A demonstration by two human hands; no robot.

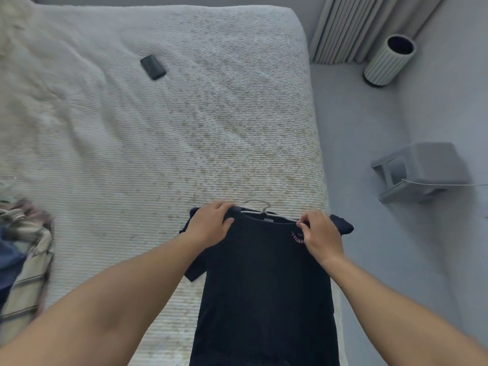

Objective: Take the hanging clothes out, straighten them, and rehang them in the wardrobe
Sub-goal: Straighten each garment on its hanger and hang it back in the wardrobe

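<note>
Op: Shirt [264, 273] lies flat at the near right corner of the bed [158, 128], collar away from me, hanger [260, 208] inside the neck with its hook poking out past the collar.

Obs: Grip state?

Op: Left hand [210, 225] lies over the left shoulder, fingers curled on the seam, thumb on the front. Right hand [320, 233] pinches the cloth narrowly at the right shoulder, where the hanger arm shows. I judge both are seating the shoulders on the hanger so it hangs square.

Obs: Why on the bed?

Op: Flat support keeps the body smooth while I fit the shoulders (sleeves are still bunched).

Obs: Rest of the load?

Op: Pile of clothes [23, 254] at the left edge, well apart. Phone [153, 66] lies farther up the bed. Wardrobe not in view, so rehanging is yet to do.
</note>
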